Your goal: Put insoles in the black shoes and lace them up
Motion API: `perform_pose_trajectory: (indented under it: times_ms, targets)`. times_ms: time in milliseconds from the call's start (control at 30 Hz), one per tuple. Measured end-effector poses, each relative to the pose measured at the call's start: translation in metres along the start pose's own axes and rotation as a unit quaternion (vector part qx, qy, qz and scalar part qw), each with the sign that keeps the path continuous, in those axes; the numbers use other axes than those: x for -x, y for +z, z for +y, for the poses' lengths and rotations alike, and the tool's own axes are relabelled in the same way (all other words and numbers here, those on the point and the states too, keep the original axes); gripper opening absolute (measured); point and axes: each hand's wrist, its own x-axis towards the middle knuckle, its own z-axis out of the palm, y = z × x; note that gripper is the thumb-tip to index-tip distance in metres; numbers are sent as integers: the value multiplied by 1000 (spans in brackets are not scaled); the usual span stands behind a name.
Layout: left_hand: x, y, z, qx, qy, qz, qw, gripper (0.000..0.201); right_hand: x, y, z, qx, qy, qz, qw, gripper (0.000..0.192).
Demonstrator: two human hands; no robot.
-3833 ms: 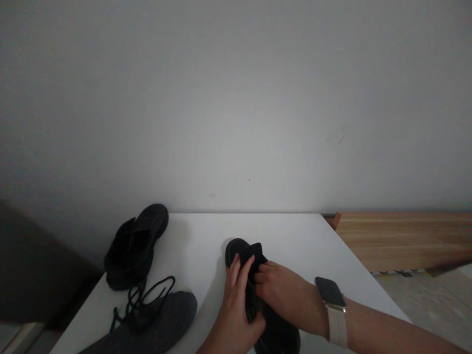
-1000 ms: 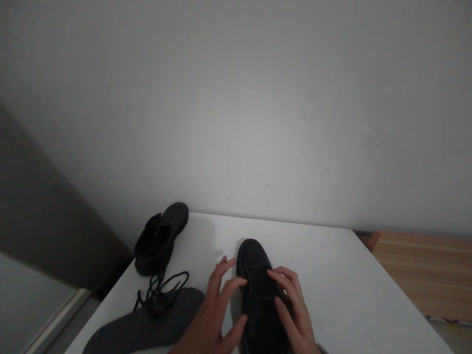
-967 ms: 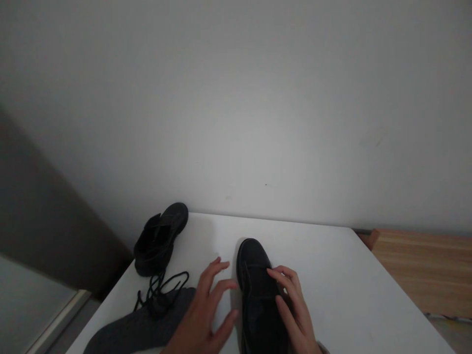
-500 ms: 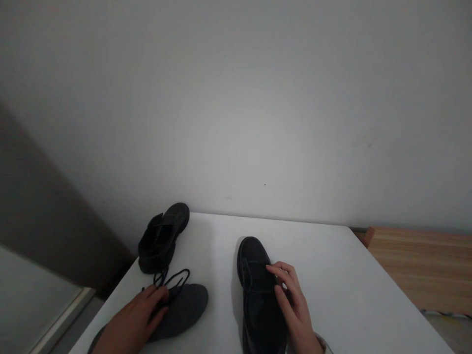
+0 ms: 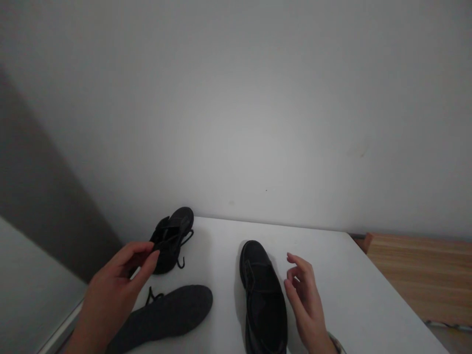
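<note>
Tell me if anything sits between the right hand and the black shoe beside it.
Nothing visible does. The right hand hovers open just right of the black shoe, with only bare white table between them.

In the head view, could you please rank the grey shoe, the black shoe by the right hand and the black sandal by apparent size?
1. Grey shoe and black shoe: they look alike; both run off the bottom edge, so I cannot rank them.
2. Black sandal: smallest, but farthest from the camera, so its true size is unsure.

Dim, grainy view; soft light on the wall point(image 5: 236, 123), corners darkened.
</note>
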Motion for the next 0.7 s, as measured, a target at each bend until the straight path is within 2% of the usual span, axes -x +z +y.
perform_pose_trajectory:
  times_ms: [100, 200, 233, 300, 367, 400, 467, 500, 533, 633, 700]
  targets:
    - [6, 7, 16, 123, -45, -9, 991, 29, -8, 1, -22, -7, -23, 2, 1000, 26]
    - [17, 20, 30, 213, -52, -40, 975, 29, -8, 12, -43, -20, -50, -68, 996, 24]
    - [21, 25, 34, 238, -53, -49, 969, 29, -7, 19, -49, -19, -57, -101, 993, 29]
    - [30, 33, 41, 278, -54, -72, 956, 28, -4, 32, -60, -4, -47, -181, 982, 54]
    - [35, 38, 47, 308, -56, -98, 945, 28, -3, 43, -69, 9, 2, -272, 962, 74]
    - [36, 39, 48, 318, -56, -108, 940, 28, -3, 47, -72, 10, 37, -313, 949, 69]
    - [35, 39, 49, 325, -63, -111, 937, 30, -6, 47, -75, -10, 111, -374, 921, 40]
    - [33, 39, 47, 325, -68, -102, 938, 31, -8, 44, -74, -32, 137, -388, 911, 28]
    - [31, 38, 45, 322, -73, -90, 940, 34, -10, 39, -71, -63, 154, -394, 904, 28]
    - [23, 38, 34, 303, -89, -77, 946, 40, -14, 17, -59, -194, 196, -364, 890, 43]
    - [19, 40, 24, 290, -103, -91, 947, 42, -15, 1, -53, -288, 258, -310, 869, 46]
